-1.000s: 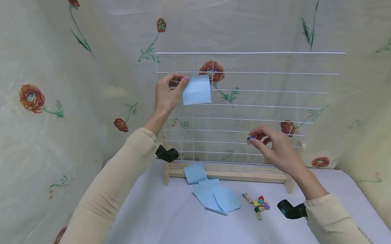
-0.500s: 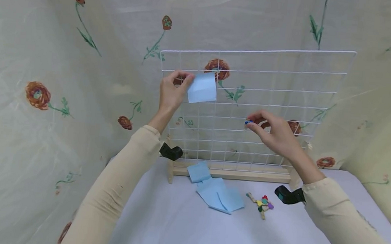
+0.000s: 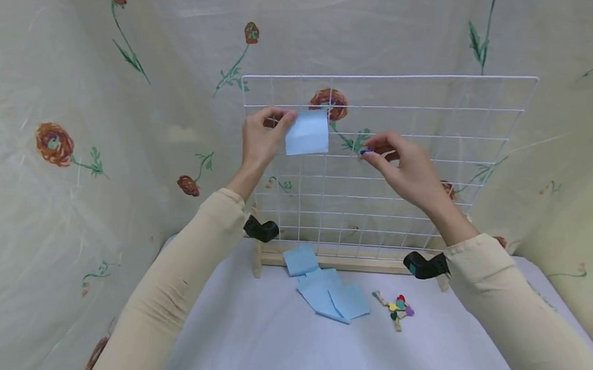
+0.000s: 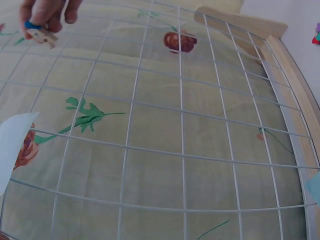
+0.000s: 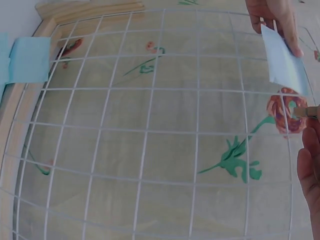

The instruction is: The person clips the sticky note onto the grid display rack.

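My left hand [image 3: 264, 139] pinches a light blue paper square [image 3: 308, 132] by its left edge, up against the upper left of a white wire grid [image 3: 380, 183]. To the right of the paper, my right hand [image 3: 405, 165] pinches a small wooden clothespin [image 4: 43, 36] with a blue decoration between thumb and fingertips. A gap separates the clothespin from the paper. In the right wrist view the clothespin's [image 5: 305, 111] wooden end points toward the grid, and the paper [image 5: 285, 60] hangs from the left hand's fingers.
The grid stands in a wooden base [image 3: 353, 264] on a white-covered table [image 3: 274, 340]. Before it lie several blue paper squares [image 3: 324, 292] and a small heap of clothespins [image 3: 395, 310] with coloured decorations. Flowered cloth [image 3: 181, 54] hangs behind.
My right hand has risen and moved left with the clothespin, closer to the paper. My left hand keeps the paper at nearly the same place on the grid. The head view shifted slightly.
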Available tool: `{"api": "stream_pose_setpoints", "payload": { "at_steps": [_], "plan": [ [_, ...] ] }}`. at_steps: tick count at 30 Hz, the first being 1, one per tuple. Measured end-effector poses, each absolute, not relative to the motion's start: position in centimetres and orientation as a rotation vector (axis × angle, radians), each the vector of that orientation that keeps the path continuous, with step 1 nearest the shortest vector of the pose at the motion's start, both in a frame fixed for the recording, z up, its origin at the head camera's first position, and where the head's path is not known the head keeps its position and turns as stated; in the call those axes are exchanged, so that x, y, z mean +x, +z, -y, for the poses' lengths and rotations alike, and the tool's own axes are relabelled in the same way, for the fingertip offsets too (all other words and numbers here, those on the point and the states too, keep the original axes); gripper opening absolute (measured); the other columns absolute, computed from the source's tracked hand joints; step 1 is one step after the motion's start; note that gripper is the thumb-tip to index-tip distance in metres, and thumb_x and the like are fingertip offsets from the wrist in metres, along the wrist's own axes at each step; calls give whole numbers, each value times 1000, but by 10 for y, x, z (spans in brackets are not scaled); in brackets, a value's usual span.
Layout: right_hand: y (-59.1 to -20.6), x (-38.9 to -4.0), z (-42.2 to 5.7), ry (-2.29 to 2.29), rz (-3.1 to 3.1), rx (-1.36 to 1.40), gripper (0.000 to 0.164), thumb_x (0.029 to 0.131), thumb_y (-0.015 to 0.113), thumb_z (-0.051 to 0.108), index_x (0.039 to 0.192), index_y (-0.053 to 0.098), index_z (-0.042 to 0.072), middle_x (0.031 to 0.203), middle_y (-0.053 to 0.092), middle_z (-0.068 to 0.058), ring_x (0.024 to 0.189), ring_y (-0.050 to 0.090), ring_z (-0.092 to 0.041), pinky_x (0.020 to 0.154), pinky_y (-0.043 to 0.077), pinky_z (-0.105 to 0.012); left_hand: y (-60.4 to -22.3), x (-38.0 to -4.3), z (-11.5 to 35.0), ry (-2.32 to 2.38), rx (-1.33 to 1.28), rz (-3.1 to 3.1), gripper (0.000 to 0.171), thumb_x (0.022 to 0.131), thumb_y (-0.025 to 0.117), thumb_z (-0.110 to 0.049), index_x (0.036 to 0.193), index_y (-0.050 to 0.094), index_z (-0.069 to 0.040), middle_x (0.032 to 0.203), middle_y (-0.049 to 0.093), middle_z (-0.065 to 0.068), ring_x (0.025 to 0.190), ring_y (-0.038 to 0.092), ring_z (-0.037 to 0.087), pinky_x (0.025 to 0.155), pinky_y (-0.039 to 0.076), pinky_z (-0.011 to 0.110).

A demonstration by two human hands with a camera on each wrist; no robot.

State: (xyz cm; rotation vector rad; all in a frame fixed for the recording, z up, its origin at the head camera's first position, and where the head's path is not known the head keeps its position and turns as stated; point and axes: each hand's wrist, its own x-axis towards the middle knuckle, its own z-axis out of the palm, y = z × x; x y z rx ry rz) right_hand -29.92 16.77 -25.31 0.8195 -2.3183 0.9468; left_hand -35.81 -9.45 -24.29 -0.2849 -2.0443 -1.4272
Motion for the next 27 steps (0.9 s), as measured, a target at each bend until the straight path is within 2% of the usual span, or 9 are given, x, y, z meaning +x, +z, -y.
{"api": "stream_pose_setpoints", "payload": {
  "at_steps": [12,21,27],
  "plan": [
    [-224,-305,-154,895,2277,852,22,91,62,12,110,61,2,98,67,-7,80,57,-11,74,46,-14,-240,-359,86,-1533,-253,2088,31,82,71,-39,96,73,-12,95,67,1,77,52,8,64,41,17],
    [-205,-310,-145,900,2226,830,22,92,60,14,110,60,1,98,67,-9,82,57,-12,73,45,-13,-237,-352,77,-1593,-144,2058,33,80,73,-42,96,74,-13,82,60,-3,71,49,9,58,39,17],
    [-193,-311,-139,882,2226,813,23,93,60,17,110,60,3,98,65,-8,84,55,-10,73,44,-14,-236,-351,75,-1578,-70,2041,32,79,72,-44,95,74,-16,82,60,-2,72,50,9,58,39,17]
  ]
}}
